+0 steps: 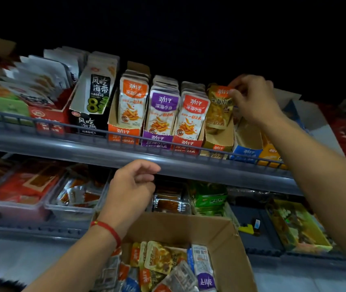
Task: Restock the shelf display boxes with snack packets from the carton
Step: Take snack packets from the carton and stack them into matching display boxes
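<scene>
My right hand (252,100) pinches the top of a golden snack packet (218,110) that stands in the gold display box (217,145) on the upper shelf. To its left stand full orange (123,131), purple (157,140) and red (185,144) display boxes. A blue display box (244,153) to the right looks empty. My left hand (132,190) hovers loosely curled, holding nothing, above the brown carton (226,245). The carton holds several mixed packets (163,262) in gold, orange, blue and purple.
A grey wire-railed shelf edge (125,152) runs across the front of the boxes. Seaweed snack boxes (92,114) and white packets fill the upper left. The lower shelf holds clear trays of red snacks (30,190), green packets (209,199) and a yellow box (298,226).
</scene>
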Action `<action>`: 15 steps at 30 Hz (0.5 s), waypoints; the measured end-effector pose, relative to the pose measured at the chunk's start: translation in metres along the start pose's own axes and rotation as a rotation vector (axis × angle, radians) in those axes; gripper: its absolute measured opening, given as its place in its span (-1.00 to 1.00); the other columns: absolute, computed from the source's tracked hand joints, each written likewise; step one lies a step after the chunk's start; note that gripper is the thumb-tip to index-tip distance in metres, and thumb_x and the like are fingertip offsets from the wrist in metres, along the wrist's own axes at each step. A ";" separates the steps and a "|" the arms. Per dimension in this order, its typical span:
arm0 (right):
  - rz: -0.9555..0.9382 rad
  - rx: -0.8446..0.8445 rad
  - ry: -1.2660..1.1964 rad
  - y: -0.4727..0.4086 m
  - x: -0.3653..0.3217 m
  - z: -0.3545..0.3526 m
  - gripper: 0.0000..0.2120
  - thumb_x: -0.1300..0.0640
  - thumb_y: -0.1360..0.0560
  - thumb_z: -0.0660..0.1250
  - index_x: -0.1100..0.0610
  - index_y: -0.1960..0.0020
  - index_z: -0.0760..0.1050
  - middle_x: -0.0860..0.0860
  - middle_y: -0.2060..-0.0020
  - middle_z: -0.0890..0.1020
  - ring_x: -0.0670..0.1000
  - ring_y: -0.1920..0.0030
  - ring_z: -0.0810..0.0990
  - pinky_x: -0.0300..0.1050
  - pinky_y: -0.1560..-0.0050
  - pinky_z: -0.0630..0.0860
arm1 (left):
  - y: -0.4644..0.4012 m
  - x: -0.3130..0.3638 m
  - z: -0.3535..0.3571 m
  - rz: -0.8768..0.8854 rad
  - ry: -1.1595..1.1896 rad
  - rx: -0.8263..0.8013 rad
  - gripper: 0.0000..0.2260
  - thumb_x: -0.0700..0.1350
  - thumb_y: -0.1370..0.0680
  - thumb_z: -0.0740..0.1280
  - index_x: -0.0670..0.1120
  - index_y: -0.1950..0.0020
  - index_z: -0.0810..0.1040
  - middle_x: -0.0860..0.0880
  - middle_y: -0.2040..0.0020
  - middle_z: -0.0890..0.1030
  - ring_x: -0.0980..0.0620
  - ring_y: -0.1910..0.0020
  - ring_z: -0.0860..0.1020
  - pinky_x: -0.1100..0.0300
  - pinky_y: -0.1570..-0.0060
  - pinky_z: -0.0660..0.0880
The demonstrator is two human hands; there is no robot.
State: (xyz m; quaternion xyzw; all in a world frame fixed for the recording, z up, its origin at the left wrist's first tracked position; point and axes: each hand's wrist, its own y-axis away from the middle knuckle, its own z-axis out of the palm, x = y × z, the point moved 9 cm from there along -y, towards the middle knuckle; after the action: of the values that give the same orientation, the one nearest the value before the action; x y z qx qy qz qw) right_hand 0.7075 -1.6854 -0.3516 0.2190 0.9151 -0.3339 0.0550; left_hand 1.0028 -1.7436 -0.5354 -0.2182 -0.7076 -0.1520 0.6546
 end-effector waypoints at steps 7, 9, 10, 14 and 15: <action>0.088 -0.104 -0.050 0.002 0.015 0.032 -0.76 0.15 -0.65 0.31 0.16 -0.29 0.54 0.12 -0.16 0.65 0.08 -0.16 0.63 -0.02 -0.15 0.58 | -0.001 0.001 0.000 -0.077 0.129 0.000 -0.68 -0.46 -0.46 0.36 -0.05 -0.01 0.64 -0.03 0.00 0.68 0.02 -0.02 0.64 0.05 -0.10 0.61; 0.085 -0.101 -0.053 0.000 0.015 0.032 -0.76 0.16 -0.64 0.31 0.16 -0.29 0.54 0.13 -0.18 0.65 0.10 -0.17 0.64 -0.01 -0.14 0.60 | -0.001 0.000 0.000 -0.081 0.123 0.009 -0.69 -0.44 -0.48 0.36 -0.05 -0.01 0.64 -0.03 0.00 0.67 0.00 -0.02 0.64 0.03 -0.08 0.61; 0.073 -0.102 -0.046 -0.001 0.014 0.031 -0.76 0.17 -0.64 0.31 0.16 -0.30 0.54 0.15 -0.19 0.64 0.11 -0.17 0.64 0.00 -0.14 0.60 | -0.002 -0.001 -0.001 -0.084 0.120 0.013 -0.70 -0.44 -0.48 0.36 -0.05 -0.01 0.64 -0.03 -0.01 0.67 -0.01 -0.02 0.64 0.03 -0.07 0.61; 0.033 -0.115 0.006 -0.008 0.008 0.031 -0.71 0.18 -0.63 0.32 0.18 -0.35 0.51 0.17 -0.27 0.59 0.14 -0.28 0.57 -0.04 -0.18 0.51 | -0.003 -0.002 -0.002 -0.084 0.111 0.021 -0.72 -0.43 -0.49 0.35 -0.06 -0.01 0.64 -0.05 0.00 0.67 -0.05 0.01 0.64 0.10 0.02 0.62; 0.036 -0.112 0.007 -0.009 0.008 0.031 -0.70 0.18 -0.62 0.34 0.17 -0.35 0.51 0.16 -0.27 0.59 0.14 -0.28 0.57 -0.02 -0.20 0.52 | -0.003 -0.002 -0.002 -0.086 0.110 0.022 -0.72 -0.43 -0.50 0.35 -0.07 -0.01 0.64 -0.06 -0.01 0.67 -0.05 0.01 0.64 0.09 0.02 0.62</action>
State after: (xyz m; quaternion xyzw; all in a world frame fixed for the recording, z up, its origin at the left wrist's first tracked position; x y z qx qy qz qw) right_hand 0.6949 -1.7083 -0.3721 0.2333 0.9284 -0.2805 0.0701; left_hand 1.0030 -1.7469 -0.5372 -0.1720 -0.6810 -0.1840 0.6876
